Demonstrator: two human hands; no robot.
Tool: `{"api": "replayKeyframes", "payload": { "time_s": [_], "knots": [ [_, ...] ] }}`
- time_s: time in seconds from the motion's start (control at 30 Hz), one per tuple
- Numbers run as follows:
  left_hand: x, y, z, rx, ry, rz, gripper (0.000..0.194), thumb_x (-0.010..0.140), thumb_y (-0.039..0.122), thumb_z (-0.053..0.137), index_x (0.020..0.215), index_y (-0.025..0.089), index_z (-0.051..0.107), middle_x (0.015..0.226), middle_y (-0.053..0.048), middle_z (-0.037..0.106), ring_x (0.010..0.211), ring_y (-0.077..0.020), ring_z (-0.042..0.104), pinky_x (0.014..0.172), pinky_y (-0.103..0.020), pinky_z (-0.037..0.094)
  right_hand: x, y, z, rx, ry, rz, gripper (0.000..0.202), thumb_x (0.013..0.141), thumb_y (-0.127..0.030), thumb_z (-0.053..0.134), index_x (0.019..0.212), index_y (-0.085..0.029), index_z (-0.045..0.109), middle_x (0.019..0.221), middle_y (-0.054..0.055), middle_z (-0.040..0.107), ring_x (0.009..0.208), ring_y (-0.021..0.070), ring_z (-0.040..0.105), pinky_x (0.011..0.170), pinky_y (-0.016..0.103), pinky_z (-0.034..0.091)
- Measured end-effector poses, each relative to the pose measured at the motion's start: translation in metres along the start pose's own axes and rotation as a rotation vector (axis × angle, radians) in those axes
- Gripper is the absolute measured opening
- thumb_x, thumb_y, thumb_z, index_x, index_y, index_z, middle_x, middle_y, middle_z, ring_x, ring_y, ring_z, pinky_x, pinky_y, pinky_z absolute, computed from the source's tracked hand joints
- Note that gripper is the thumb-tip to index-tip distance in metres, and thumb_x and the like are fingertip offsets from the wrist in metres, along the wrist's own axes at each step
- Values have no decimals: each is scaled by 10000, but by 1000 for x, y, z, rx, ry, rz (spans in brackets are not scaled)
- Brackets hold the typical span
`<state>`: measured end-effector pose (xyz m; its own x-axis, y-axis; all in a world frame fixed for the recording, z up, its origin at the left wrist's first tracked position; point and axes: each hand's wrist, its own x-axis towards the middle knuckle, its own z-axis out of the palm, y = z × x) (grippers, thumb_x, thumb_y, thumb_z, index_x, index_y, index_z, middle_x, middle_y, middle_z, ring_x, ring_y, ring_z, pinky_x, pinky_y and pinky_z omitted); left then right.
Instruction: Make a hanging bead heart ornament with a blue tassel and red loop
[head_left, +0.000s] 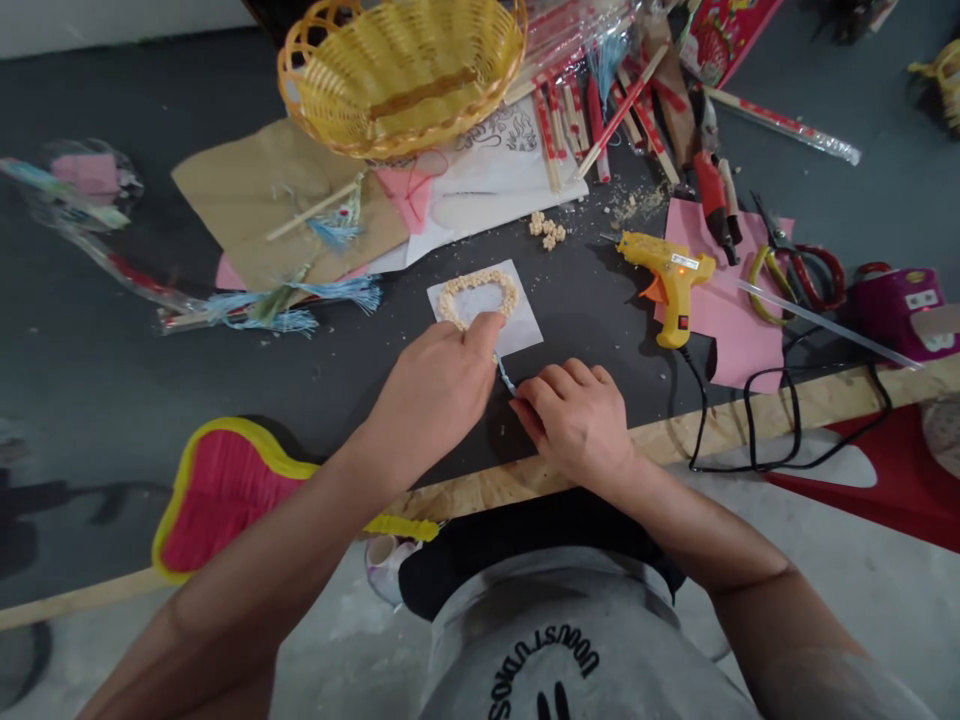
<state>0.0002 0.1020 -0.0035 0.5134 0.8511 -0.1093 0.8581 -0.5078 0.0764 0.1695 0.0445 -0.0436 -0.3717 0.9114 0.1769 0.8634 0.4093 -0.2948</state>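
Note:
A square of white paper (529, 318) lies on the dark table, bearing an oval ring of small beige pieces (448, 297). My left hand (442, 378) is closed at the ring's lower edge, its fingertips over the paper and partly hiding the ring. From under those fingers a short, thin light-blue cord (505, 375) runs toward me. My right hand (574, 412) pinches the cord's lower end between thumb and forefinger, just off the paper. The cord's upper end is hidden beneath my left hand.
To the right, a yellow glue gun (667, 275) and scissors (802, 275) lie on pink sheets (750, 355). A yellow basket (405, 90) and red-wrapped sticks (630, 110) sit behind. Beige clusters (547, 230) lie beyond the paper. A pink-and-yellow fan-shaped piece (232, 490) is near my left forearm.

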Motion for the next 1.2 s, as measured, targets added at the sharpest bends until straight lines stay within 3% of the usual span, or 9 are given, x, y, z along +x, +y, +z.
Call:
{"api": "replayKeyframes", "payload": {
  "time_s": [0.23,0.83,1.0,1.2],
  "knots": [
    [1,2,-4,-51,-47,6,337,944,151,444,1267,131,537,839,-91,692,861,-262,652,744,-339,503,-1,1,3,8,33,8,265,995,-316,514,819,-201,675,778,31,658,766,191,469,667,367,196],
    [-8,-8,17,-187,211,-25,182,952,206,534,1064,174,674,933,-83,746,887,-243,673,785,-360,528,-1,2,3,12,44,-1,259,992,-320,527,833,-204,696,804,26,678,774,195,477,666,365,201],
    [-19,-8,18,-116,287,29,326,942,93,432,1076,199,710,985,-78,741,917,-240,658,853,-391,516,-1,2,3,21,42,3,266,996,-322,521,827,-205,691,797,25,673,776,196,479,666,366,203],
    [-36,-10,26,-12,315,75,409,915,59,437,1173,207,718,1017,-104,705,881,-237,637,806,-387,516,0,2,1,41,7,8,278,1003,-318,509,818,-198,679,810,35,679,777,195,487,668,364,208]
  ]
}}
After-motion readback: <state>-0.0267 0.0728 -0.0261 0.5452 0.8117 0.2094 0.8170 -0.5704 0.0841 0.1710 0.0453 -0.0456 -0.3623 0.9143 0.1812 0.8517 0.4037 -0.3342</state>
